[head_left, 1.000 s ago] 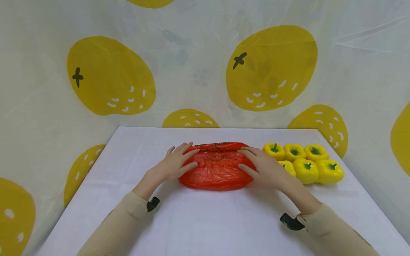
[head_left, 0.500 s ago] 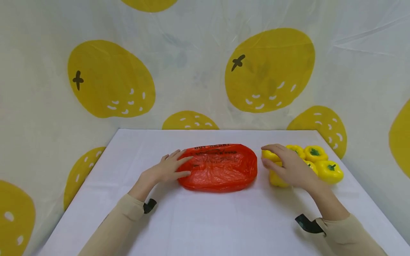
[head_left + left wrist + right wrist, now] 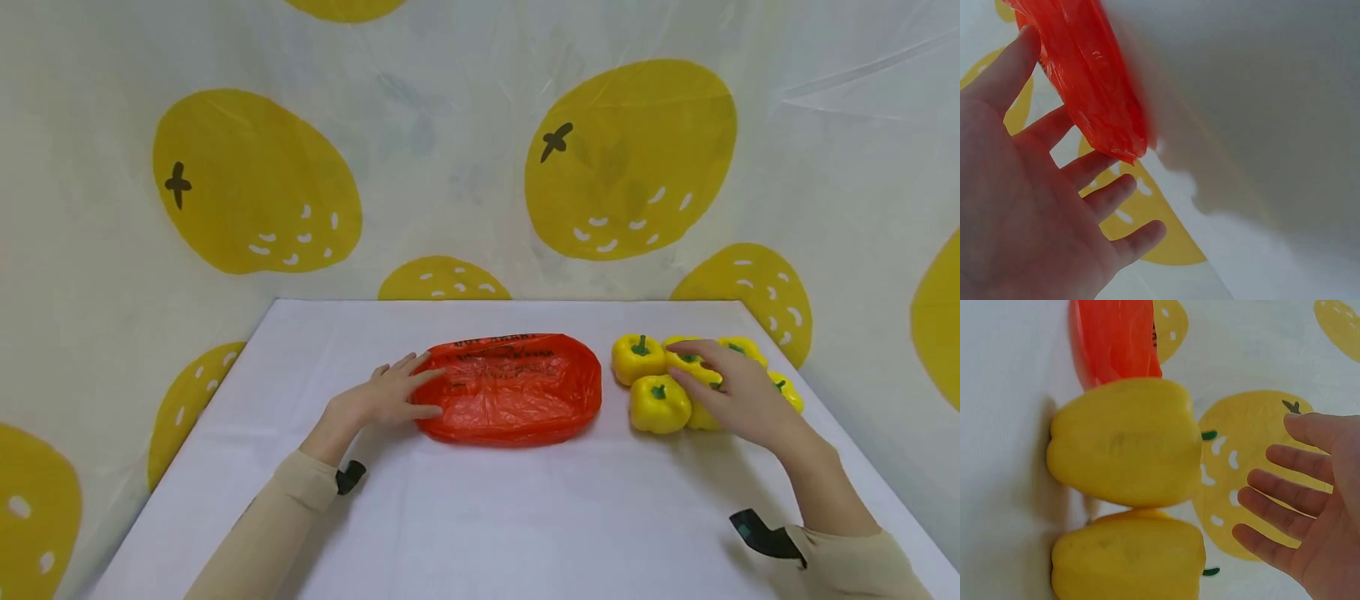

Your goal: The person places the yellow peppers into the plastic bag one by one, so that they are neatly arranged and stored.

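Observation:
A red plastic bag (image 3: 513, 396) with dark printing lies in the middle of the white table. The left hand (image 3: 390, 396) is at its left end, fingers spread; in the left wrist view the thumb and some fingers of that hand (image 3: 1041, 181) meet the edge of the bag (image 3: 1088, 75). Several yellow peppers with green stems, one of them at the front left (image 3: 660, 406), stand grouped right of the bag. Over the group is the right hand (image 3: 750, 400), fingers extended. The right wrist view has this hand (image 3: 1316, 494) apart from the nearest pepper (image 3: 1125, 444), holding nothing.
The white table (image 3: 480, 517) ends at a back edge against a pale curtain (image 3: 442, 150) printed with large yellow fruit. The pepper group stands near the table's right edge.
The right hand has left the bag's right end and moved right, over the peppers. The left hand has shifted slightly left and stays by the bag.

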Available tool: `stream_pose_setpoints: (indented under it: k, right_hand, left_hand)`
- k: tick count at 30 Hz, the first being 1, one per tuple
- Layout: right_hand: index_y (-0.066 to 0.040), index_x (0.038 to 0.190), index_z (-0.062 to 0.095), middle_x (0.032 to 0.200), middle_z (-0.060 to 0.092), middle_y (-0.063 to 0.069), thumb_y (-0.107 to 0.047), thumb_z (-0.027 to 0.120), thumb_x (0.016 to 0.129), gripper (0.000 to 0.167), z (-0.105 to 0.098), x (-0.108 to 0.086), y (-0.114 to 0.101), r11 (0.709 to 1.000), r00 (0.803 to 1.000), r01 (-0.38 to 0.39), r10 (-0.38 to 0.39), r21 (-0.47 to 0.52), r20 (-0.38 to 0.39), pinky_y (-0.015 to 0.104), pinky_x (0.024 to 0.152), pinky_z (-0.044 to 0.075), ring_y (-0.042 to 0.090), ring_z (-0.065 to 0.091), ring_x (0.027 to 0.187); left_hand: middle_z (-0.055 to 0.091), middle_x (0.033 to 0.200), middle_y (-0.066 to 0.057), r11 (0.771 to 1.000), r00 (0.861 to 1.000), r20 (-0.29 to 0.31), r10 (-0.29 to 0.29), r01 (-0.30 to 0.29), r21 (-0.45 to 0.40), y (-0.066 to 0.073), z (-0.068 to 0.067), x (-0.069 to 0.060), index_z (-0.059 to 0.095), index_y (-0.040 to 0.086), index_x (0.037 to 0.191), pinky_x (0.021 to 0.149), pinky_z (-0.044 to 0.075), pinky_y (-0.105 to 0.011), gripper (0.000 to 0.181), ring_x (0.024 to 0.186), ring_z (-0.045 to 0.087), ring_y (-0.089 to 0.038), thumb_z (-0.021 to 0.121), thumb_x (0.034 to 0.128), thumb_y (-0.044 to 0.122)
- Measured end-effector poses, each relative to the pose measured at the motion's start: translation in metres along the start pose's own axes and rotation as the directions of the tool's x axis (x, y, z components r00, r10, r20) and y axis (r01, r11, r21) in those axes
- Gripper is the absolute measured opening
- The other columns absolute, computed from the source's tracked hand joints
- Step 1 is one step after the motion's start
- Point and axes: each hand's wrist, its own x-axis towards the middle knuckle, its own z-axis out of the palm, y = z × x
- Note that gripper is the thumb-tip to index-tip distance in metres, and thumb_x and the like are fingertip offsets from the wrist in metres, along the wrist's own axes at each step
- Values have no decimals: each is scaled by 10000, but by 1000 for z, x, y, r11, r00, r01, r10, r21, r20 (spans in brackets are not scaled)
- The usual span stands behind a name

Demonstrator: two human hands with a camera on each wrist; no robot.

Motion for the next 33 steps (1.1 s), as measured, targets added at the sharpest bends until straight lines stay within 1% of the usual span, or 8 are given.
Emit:
stream_pose_setpoints:
  k: [6, 10, 15, 17, 20, 26, 28, 33]
  right_hand:
    - [-33, 1334, 622, 1286, 650, 217, -210, 668, 1018, 365, -13, -9, 13, 998, 997, -68, 68, -15, -22, 658, 866, 483, 457, 576, 1145]
    - [-41, 1331, 632, 1291, 646, 201, -216, 666, 1019, 360, -19, -15, 24, 993, 993, -118, 118, -7, -30, 525, 871, 494, 451, 575, 1150]
    - [-42, 1362, 612, 1312, 635, 223, -250, 655, 1026, 398, -28, -22, 37, 983, 983, -182, 181, -8, -39, 252, 814, 488, 532, 593, 1114]
    - [-45, 1365, 611, 1314, 634, 230, -261, 654, 1026, 404, -32, -25, 41, 978, 977, -207, 206, -13, -47, 111, 747, 407, 552, 600, 1096]
    - [-21, 1350, 619, 1303, 629, 241, -243, 654, 1027, 394, -37, -29, 46, 977, 976, -212, 211, -7, -57, 41, 708, 368, 564, 603, 1067]
    - [-29, 1336, 627, 1227, 649, 0, -241, 666, 1018, 384, -43, -38, 55, 967, 963, -254, 253, -9, -91, 29, 678, 384, 565, 606, 1041]
    - [-24, 1342, 614, 1232, 654, 42, -242, 660, 1021, 390, -44, -40, 58, 961, 957, -278, 276, -7, -94, 21, 661, 376, 589, 596, 1050]
    - [15, 1364, 579, 1319, 571, 331, -257, 640, 1035, 431, -46, -43, 64, 945, 942, -327, 325, -5, -83, 11, 616, 362, 634, 564, 1070]
  left_hand:
    - [158, 1692, -171, 1000, 1000, 12, -2, 2, 8, -3, -1, 3, 360, 176, 1613, 1179, 133, -679, 786, 1540, 112, -414, 615, 974, 557]
    - [148, 1697, -160, 1000, 1000, 19, -6, 6, 16, -2, 0, 2, 376, 179, 1607, 1179, 140, -678, 777, 1543, 110, -405, 618, 972, 556]
    - [158, 1697, -151, 999, 1000, 15, -10, 9, 31, -2, 1, 2, 386, 186, 1603, 1183, 148, -665, 779, 1545, 117, -392, 614, 968, 574]
    - [156, 1697, -149, 999, 1000, 19, -12, 11, 31, -2, 1, 3, 383, 189, 1605, 1184, 152, -662, 781, 1544, 119, -392, 614, 967, 578]
    - [147, 1700, -146, 999, 1000, 26, -8, 7, 32, -2, 2, 4, 375, 193, 1609, 1179, 169, -665, 788, 1542, 127, -395, 607, 968, 588]
    - [128, 1705, -138, 1000, 999, 37, -8, 7, 14, -2, 4, 3, 368, 194, 1612, 1176, 182, -663, 778, 1542, 145, -383, 606, 975, 570]
    - [135, 1702, -143, 1000, 999, 36, -9, 8, 8, -2, 5, 3, 373, 188, 1609, 1172, 192, -667, 775, 1537, 164, -384, 610, 975, 565]
    - [137, 1701, -147, 1000, 999, 36, -11, 11, -1, -3, 6, 3, 374, 192, 1609, 1152, 227, -682, 774, 1523, 202, -398, 612, 974, 565]
